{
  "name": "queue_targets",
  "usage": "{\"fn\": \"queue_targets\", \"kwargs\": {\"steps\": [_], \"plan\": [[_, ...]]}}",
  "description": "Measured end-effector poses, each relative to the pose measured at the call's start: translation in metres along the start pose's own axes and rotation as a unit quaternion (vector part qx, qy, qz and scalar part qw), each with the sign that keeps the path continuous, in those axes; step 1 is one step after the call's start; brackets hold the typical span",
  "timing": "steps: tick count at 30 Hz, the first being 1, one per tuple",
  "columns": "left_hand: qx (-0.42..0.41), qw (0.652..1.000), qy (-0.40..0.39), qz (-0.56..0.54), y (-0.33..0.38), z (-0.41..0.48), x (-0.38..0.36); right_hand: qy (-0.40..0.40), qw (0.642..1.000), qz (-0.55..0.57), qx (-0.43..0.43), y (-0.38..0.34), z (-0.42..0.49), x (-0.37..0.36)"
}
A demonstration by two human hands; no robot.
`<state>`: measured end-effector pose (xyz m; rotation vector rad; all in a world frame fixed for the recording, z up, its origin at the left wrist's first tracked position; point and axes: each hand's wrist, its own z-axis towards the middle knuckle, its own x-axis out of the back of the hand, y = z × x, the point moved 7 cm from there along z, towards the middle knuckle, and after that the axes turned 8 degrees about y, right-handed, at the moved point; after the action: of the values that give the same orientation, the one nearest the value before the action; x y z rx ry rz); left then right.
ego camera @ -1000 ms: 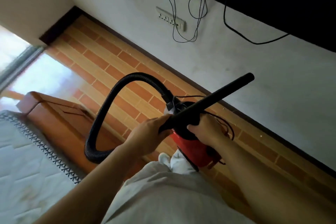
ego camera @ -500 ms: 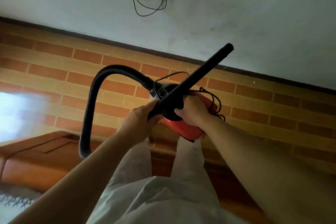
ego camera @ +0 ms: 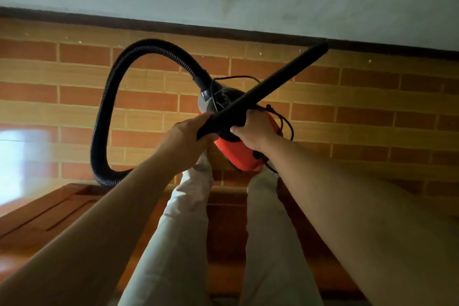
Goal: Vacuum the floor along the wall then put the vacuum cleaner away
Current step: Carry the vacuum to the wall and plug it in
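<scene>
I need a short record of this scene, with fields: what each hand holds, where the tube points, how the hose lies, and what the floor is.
Left hand: holds the near end of the black rigid plastic tube
Right hand: holds the black top of the red plastic vacuum cleaner body
Tube direction: slants up and right, tip toward the dark skirting board
Black ribbed hose: one big loop on the left side
Floor: brick-pattern tiles
</scene>
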<state>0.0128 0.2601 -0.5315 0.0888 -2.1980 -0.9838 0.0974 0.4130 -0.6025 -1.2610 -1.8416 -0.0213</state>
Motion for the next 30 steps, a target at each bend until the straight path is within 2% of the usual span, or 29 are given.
{"fn": "queue_targets", "kwargs": {"steps": [9, 15, 19, 23, 30], "plan": [[0.046, 0.999, 0.0, 0.019, -0.114, 0.043, -0.088, -0.029, 0.999, -0.041, -0.008, 0.069, 0.074, -0.103], [0.062, 0.997, -0.004, 0.045, -0.155, 0.053, -0.123, -0.039, 0.999, -0.031, -0.019, 0.104, 0.101, -0.139], [0.06, 0.997, -0.012, 0.047, -0.15, 0.057, -0.131, -0.017, 0.999, -0.002, -0.04, 0.124, 0.099, -0.145], [0.046, 0.997, -0.003, 0.054, -0.124, 0.063, -0.137, 0.043, 0.993, 0.07, -0.087, 0.149, 0.086, -0.141], [-0.018, 0.996, -0.042, 0.077, -0.042, 0.078, -0.165, 0.117, 0.934, 0.266, -0.207, 0.189, 0.056, -0.121]]}}
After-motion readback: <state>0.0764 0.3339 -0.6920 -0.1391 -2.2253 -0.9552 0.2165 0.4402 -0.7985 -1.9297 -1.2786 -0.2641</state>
